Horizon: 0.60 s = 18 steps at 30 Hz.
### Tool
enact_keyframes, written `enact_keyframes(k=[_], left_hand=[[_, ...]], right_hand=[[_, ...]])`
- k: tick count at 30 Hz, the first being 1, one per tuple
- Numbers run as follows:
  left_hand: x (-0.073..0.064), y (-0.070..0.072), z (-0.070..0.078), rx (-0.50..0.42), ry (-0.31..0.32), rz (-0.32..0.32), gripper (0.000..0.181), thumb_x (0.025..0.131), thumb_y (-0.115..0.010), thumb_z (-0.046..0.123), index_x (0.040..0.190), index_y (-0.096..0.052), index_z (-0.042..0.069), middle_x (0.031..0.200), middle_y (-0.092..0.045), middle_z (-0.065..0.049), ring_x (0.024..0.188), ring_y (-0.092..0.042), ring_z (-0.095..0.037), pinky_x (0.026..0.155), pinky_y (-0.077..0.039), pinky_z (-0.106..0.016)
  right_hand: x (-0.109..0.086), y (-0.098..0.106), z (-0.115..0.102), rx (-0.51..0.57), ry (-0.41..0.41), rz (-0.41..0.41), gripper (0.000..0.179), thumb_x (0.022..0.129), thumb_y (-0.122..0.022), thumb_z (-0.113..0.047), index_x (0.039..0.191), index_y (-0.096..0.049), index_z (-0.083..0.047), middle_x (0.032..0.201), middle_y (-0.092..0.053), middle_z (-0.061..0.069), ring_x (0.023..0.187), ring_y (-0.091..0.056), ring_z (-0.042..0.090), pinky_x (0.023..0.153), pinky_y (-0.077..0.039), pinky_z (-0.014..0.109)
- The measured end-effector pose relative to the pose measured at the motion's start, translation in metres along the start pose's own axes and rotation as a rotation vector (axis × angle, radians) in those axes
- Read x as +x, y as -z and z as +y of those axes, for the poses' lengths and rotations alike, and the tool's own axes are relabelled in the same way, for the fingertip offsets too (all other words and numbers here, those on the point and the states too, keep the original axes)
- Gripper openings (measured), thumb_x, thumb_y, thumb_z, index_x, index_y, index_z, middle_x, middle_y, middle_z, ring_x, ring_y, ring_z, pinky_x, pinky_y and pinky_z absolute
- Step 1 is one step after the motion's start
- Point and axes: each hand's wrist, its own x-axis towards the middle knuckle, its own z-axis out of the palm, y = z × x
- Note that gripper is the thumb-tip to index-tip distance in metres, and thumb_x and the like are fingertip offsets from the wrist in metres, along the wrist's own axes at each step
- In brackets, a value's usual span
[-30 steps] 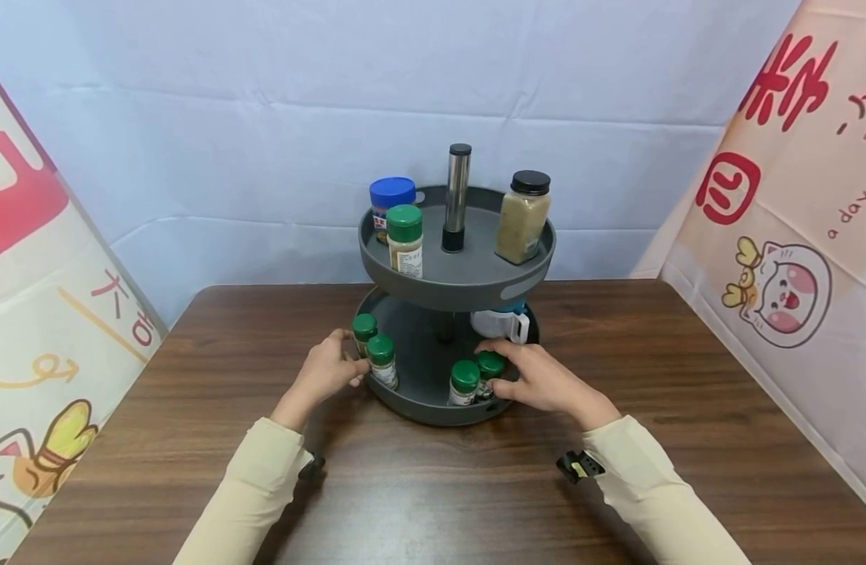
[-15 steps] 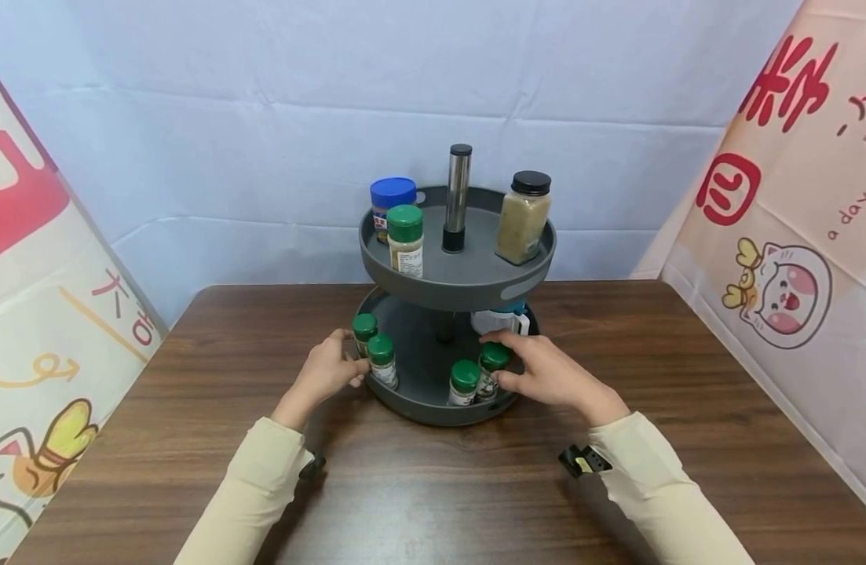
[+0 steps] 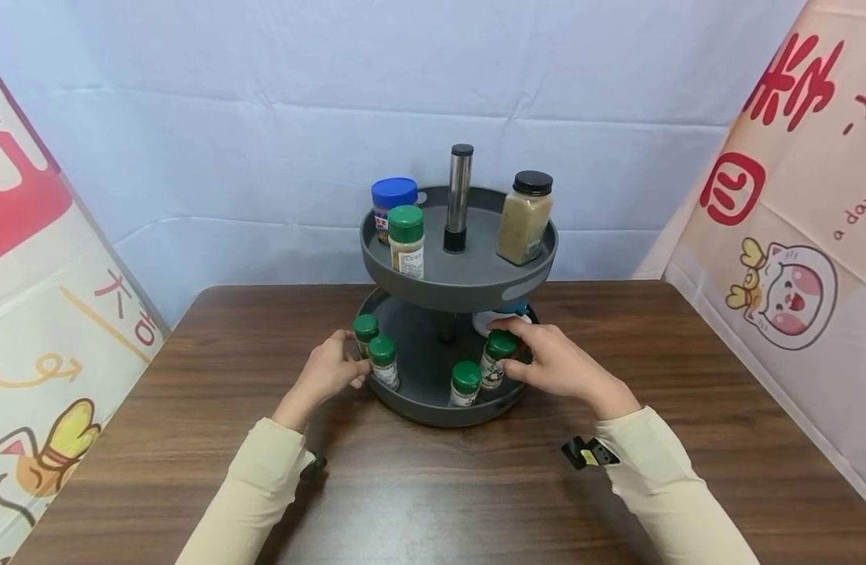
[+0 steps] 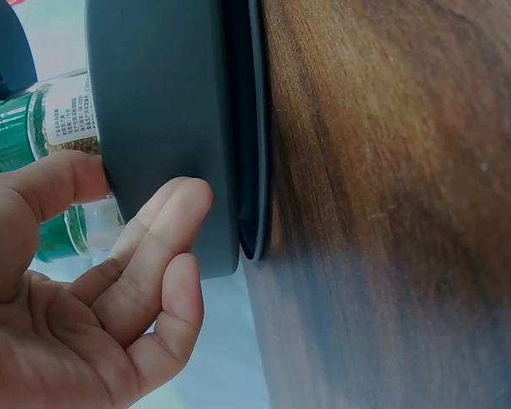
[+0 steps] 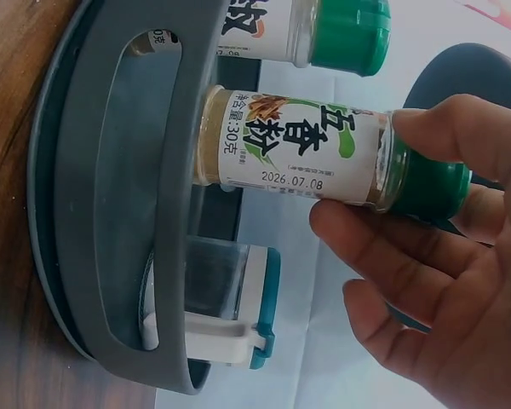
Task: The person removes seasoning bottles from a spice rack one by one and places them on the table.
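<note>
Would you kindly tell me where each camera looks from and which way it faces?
Head: on the person's head, facing forward and down at the two-tier rack on the table; left hand, right hand and both sleeves show.
Left wrist: on that wrist, facing the outer wall of the lower tray; only the left hand shows.
Right wrist: on that wrist, facing the spice jar pinched in the right hand; only that hand shows.
Shared: head and right wrist both show that jar and the teal-lidded container.

At centre, the rack is coloured dark grey, the held jar is capped green; the desk is streaked brown.
</note>
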Motion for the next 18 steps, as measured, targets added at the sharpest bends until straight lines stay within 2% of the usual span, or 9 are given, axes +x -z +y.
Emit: enact_keyframes(k=[6,12,18], left_hand=[[0.000,0.000,0.001,-0.003,-0.009,0.005,0.063,0.084,-0.065,0.013,0.135,-0.034,-0.006,0.068,-0.063,-0.006,0.059,-0.064,-0.018,0.075,-0.050,-0.039],[-0.001,0.000,0.001,0.008,-0.012,0.002,0.064,0.084,-0.065,0.015,0.136,-0.033,-0.005,0.068,-0.063,-0.005,0.059,-0.063,-0.017,0.075,-0.048,-0.039],[-0.001,0.000,-0.002,0.024,-0.023,0.004,0.065,0.084,-0.065,0.015,0.136,-0.033,-0.006,0.067,-0.062,-0.005,0.059,-0.063,-0.017,0.072,-0.048,-0.038]], right_hand=[[-0.002,0.001,0.001,-0.005,-0.011,0.007,0.048,0.085,-0.068,-0.010,0.129,-0.050,-0.007,0.092,-0.058,0.000,0.067,-0.052,0.015,0.059,-0.045,0.030],[-0.007,0.011,0.005,0.003,-0.044,0.036,0.045,0.085,-0.068,-0.009,0.127,-0.051,-0.008,0.087,-0.059,-0.001,0.067,-0.053,0.015,0.059,-0.046,0.030],[-0.017,0.020,0.013,-0.004,-0.090,0.057,0.044,0.085,-0.067,-0.009,0.126,-0.051,-0.008,0.094,-0.061,0.001,0.074,-0.056,0.016,0.064,-0.048,0.031]])
